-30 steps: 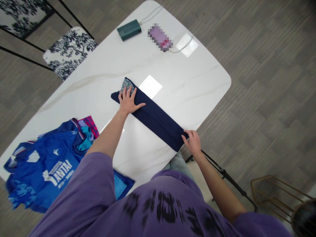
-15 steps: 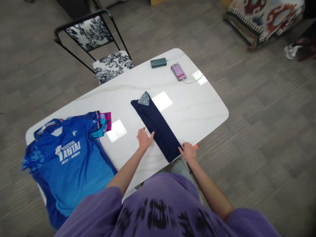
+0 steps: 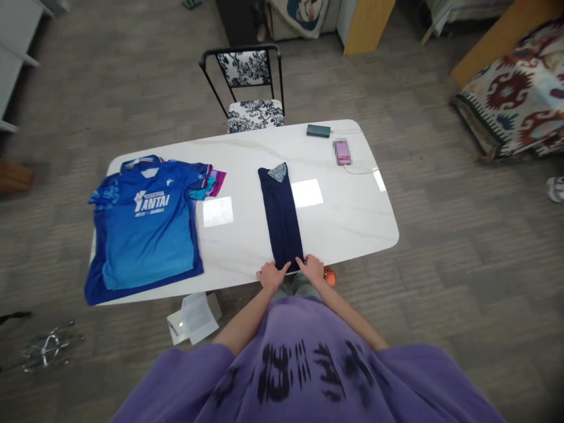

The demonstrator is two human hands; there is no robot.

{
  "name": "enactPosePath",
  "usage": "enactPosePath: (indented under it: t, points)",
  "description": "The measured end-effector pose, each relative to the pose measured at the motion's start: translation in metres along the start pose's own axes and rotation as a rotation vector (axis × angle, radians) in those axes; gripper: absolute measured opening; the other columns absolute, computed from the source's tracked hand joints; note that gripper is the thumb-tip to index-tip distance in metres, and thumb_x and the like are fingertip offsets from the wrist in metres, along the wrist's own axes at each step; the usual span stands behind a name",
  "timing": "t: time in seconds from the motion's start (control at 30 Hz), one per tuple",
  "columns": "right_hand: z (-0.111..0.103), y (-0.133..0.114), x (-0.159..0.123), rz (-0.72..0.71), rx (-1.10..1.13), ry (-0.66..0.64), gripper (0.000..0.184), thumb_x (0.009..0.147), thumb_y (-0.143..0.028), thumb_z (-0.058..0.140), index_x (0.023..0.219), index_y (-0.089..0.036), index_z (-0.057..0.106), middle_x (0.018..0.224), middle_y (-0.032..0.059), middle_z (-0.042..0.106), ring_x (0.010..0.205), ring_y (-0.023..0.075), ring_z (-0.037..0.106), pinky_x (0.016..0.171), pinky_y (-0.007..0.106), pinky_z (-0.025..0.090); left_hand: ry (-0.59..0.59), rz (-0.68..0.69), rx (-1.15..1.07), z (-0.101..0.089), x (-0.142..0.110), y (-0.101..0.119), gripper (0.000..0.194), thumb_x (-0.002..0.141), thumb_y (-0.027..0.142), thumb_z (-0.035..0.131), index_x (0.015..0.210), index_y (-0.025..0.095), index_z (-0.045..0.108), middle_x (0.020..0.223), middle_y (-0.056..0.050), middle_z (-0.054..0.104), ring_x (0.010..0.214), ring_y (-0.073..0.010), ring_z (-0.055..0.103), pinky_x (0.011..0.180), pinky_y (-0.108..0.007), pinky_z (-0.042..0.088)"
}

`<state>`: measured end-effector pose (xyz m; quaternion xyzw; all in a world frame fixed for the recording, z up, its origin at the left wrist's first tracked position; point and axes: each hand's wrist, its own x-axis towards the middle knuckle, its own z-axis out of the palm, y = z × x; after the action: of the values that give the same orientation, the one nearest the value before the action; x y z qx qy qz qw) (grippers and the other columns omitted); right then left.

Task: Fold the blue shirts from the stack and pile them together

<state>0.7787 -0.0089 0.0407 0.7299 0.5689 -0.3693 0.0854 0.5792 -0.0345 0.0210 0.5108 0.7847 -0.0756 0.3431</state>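
Note:
A navy shirt [image 3: 282,211], folded into a long narrow strip, lies on the white table [image 3: 348,223]. A grey patterned patch shows at its far end, probably the neck. Both of my hands are at the strip's near end, by the table's front edge. My left hand [image 3: 271,275] grips the near left corner, its thumb pointing inward over the cloth. On the near right corner, my right hand [image 3: 312,268] pinches the fabric, thumb towards the other hand. The undersides of the fingers are hidden.
Blue printed jerseys [image 3: 150,229] lie stacked at the table's left, overhanging the front edge. A dark green box [image 3: 318,131] and a pixelated pink device [image 3: 342,152] with cables lie at the far right. Behind the table stands a patterned chair [image 3: 255,114]. An orange object [image 3: 329,277] shows below the front edge.
My left hand has moved from the strip's left side down to its near left corner. My right hand stays at the near right corner. The camera view has turned and shifted.

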Motion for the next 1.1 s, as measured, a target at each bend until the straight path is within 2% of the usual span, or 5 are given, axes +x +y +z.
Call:
enactPosePath:
  t: [0.3,0.47,0.7,0.9,1.1]
  points:
    - [0.023,-0.015,-0.01,0.014,-0.058,0.01,0.04,0.11,-0.06,0.069,0.123,-0.023,0.07,0.13,0.0142,0.08,0.121,0.0284,0.064,0.107,0.042,0.041,0.065,-0.015,-0.08,0.004,-0.008,-0.021,0.04,0.096,0.057,0.083,0.119,0.026,0.072,0.133,-0.024,0.075,0.135,-0.046,0.065,0.111,-0.062,0.043]
    - [0.035,-0.02,-0.024,0.028,-0.064,0.079,0.047,0.116,-0.053,0.06,0.152,-0.023,0.06,0.142,0.0139,0.075,0.129,0.0276,0.066,0.105,0.037,0.047,0.169,0.134,-0.144,-0.008,-0.023,-0.018,0.06,0.1,0.056,0.083,0.148,0.025,0.063,0.161,-0.029,0.059,0.15,-0.0449,0.055,0.121,-0.058,0.039]
    - [0.049,-0.014,-0.04,-0.077,-0.077,0.088,0.04,0.112,-0.036,0.064,0.151,-0.032,0.071,0.143,0.0107,0.072,0.13,0.0268,0.067,0.11,0.037,0.05,0.03,0.287,-0.097,-0.01,-0.011,0.005,0.04,0.106,0.053,0.08,0.129,0.021,0.073,0.139,-0.02,0.074,0.138,-0.041,0.064,0.122,-0.055,0.037]
    - [0.047,-0.003,-0.044,-0.068,-0.08,0.054,0.041,0.112,-0.039,0.067,0.152,-0.033,0.07,0.143,0.009,0.074,0.129,0.0262,0.07,0.11,0.036,0.051,-0.005,0.275,-0.134,-0.003,-0.016,-0.013,0.014,0.111,0.035,0.069,0.116,0.024,0.077,0.135,-0.016,0.077,0.134,-0.0349,0.068,0.122,-0.051,0.036]
    - [0.038,0.001,-0.03,-0.024,-0.066,0.038,0.042,0.118,-0.049,0.057,0.152,-0.025,0.065,0.147,0.0132,0.076,0.133,0.0264,0.07,0.108,0.036,0.05,0.029,0.117,-0.226,0.001,-0.028,-0.033,0.022,0.117,0.035,0.053,0.12,0.027,0.073,0.134,-0.011,0.08,0.126,-0.0288,0.072,0.115,-0.046,0.043]
